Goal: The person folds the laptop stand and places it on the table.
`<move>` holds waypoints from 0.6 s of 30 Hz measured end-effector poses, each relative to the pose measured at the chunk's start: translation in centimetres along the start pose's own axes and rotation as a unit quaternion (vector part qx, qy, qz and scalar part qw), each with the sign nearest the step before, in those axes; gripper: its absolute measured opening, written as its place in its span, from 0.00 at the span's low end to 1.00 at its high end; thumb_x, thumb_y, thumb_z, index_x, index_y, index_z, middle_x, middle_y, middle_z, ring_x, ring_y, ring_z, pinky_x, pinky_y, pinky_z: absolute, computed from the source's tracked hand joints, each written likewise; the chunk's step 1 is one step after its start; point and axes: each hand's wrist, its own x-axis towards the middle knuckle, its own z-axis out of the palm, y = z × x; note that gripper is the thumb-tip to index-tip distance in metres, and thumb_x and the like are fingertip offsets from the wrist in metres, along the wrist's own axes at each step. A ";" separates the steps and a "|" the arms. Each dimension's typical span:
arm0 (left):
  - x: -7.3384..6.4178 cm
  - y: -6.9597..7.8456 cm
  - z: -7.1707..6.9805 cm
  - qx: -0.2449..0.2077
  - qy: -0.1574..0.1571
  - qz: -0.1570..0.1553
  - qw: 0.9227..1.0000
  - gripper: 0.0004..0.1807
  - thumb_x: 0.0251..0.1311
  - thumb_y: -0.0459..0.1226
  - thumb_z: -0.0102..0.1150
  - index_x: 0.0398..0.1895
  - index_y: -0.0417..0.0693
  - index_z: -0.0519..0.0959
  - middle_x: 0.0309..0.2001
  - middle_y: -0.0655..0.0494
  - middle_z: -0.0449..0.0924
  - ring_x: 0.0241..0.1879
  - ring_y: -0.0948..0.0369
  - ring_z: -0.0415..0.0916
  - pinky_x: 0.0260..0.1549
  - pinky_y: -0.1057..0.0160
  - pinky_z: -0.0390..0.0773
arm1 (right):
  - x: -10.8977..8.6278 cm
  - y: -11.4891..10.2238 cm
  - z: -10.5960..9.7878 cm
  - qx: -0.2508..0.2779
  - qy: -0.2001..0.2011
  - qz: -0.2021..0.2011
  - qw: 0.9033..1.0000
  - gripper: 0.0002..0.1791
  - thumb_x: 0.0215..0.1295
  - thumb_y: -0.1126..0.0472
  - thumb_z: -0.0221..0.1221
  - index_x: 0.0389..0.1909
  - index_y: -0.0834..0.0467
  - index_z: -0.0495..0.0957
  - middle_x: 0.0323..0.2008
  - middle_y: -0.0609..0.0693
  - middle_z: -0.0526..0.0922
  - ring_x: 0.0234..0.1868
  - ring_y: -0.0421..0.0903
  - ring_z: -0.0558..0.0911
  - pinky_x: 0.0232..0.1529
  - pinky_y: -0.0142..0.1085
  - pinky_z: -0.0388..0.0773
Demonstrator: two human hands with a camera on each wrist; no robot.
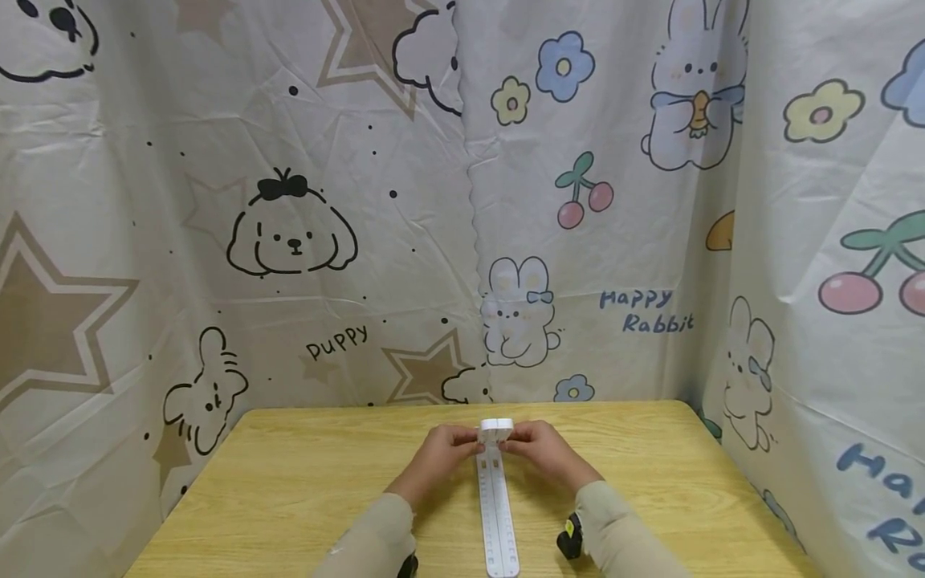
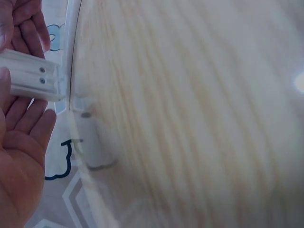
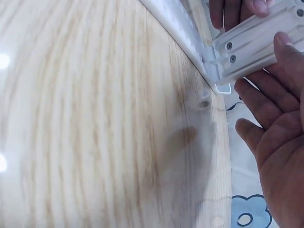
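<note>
A long white plastic strip (image 1: pixel 497 514) with rows of small slots lies on the table, pointing toward me. At its far end a shorter white hinged panel (image 3: pixel 261 42) stands up at an angle, with two small screws near the hinge. My left hand (image 1: pixel 441 456) grips this panel from the left, its thumb on the face and its fingers behind. From the opposite side my right hand (image 1: pixel 545 451) holds the same panel between thumb and fingers. Both wrist views show the panel between the hands; its upper end is cut off there.
The pale wooden table (image 1: pixel 289 482) has its far edge just beyond the hands. A patterned curtain (image 1: pixel 405 265) hangs behind it and along both sides. A small black device (image 1: pixel 570 536) sits at the right wrist, and another (image 1: pixel 408 566) at the left.
</note>
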 end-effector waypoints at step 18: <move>-1.8 0.4 -1.1 0.016 -0.081 -0.006 0.997 0.23 0.63 0.45 0.71 0.62 0.57 0.82 0.66 0.58 0.78 0.69 0.50 0.71 0.70 0.42 0.69 | -1.3 0.1 -0.9 -0.002 -0.103 -0.006 0.995 0.23 0.70 0.54 0.65 0.64 0.53 0.80 0.66 0.51 0.78 0.70 0.57 0.74 0.70 0.56 0.70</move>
